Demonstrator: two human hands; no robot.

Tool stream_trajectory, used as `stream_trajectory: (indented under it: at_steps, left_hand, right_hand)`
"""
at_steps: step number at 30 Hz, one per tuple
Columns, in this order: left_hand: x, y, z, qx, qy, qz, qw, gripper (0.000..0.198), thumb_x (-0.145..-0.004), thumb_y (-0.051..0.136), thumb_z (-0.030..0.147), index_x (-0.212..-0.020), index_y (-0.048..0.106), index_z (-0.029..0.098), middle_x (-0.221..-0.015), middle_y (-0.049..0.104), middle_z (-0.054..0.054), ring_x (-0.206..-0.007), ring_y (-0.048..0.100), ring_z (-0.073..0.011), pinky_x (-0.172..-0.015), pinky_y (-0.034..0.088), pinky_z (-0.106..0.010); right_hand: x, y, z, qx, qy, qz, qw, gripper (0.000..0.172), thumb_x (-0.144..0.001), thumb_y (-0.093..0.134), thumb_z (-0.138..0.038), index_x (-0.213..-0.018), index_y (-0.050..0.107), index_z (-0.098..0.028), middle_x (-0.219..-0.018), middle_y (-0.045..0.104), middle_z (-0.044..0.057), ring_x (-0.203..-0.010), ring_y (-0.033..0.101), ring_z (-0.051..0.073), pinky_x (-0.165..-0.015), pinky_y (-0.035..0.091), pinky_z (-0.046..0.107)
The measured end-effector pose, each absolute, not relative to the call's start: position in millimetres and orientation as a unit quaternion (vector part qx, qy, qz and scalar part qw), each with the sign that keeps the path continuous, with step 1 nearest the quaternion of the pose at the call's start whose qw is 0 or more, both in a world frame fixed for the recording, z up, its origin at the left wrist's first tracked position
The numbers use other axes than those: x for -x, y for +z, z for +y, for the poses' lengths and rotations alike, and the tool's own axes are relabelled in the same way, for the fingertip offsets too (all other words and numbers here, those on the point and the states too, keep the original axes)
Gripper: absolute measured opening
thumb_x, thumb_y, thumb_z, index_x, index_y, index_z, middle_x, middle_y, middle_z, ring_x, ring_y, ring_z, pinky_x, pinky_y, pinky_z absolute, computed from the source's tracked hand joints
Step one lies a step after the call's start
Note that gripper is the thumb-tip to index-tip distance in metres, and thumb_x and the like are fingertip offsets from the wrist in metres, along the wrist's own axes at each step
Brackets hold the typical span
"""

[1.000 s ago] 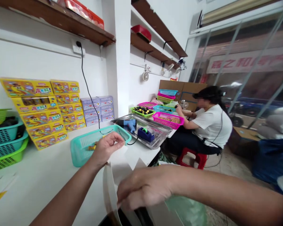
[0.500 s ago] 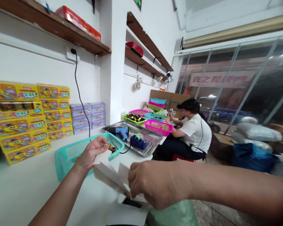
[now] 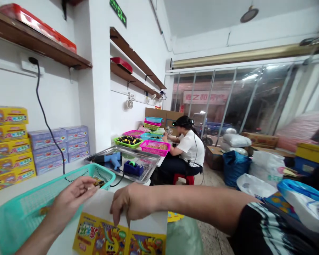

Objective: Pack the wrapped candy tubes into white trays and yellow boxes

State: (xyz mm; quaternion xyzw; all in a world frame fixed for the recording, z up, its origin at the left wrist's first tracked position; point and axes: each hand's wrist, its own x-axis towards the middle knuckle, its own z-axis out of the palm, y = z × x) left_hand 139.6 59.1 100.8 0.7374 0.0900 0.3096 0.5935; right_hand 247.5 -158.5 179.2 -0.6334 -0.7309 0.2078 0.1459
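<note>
Head-worn camera faces forward and down; worktable (image 3: 62, 236) close below, window (image 3: 275, 92) far ahead.

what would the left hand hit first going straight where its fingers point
Probably the small brownish item in the turquoise basket, just beyond the left hand in the picture; depth is unclear.

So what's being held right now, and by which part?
The yellow carton, by its white flaps: right hand near the middle, left hand at the upper left corner.
</note>
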Motion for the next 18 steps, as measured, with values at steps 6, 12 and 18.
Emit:
stream_trajectory:
  at_steps: [6, 12, 18]
  left_hand:
    - [-149, 65, 33, -0.825, 0.238, 0.067, 0.508, 0.04, -0.067, 0.071, 0.061, -0.071, 0.068, 0.021, -0.075, 0.068, -0.004, -0.079, 0.063, -0.0253, -0.074, 0.052, -0.03]
    - [-146, 50, 39, -0.798, 0.259, 0.118, 0.531, 0.042, -0.069, 0.071, 0.062, -0.078, 0.066, 0.021, -0.077, 0.068, -0.002, -0.078, 0.063, -0.0236, -0.063, 0.051, -0.025]
    - [-144, 43, 32, -0.771, 0.258, 0.149, 0.562, 0.046, -0.07, 0.07, 0.062, -0.088, 0.062, 0.02, -0.084, 0.068, -0.003, -0.078, 0.064, -0.0239, -0.059, 0.049, -0.025]
  right_hand:
    - [-248, 125, -173, 0.669, 0.293, -0.655, 0.194, 0.018, -0.067, 0.063, -0.003, -0.08, 0.067, -0.015, -0.09, 0.06, -0.003, -0.088, 0.058, 0.01, -0.079, 0.043, 0.014]
    - [-237, 99, -193, 0.82, 0.149, -0.483, 0.269, 0.041, -0.051, 0.083, -0.028, -0.087, 0.066, -0.02, -0.099, 0.058, 0.0, -0.079, 0.054, 0.013, -0.067, 0.045, 0.02]
    - [-254, 88, -195, 0.859, 0.238, -0.39, 0.233, 0.053, -0.049, 0.085, -0.032, -0.098, 0.067, -0.022, -0.085, 0.064, -0.003, -0.07, 0.057, 0.012, -0.056, 0.043, 0.02]
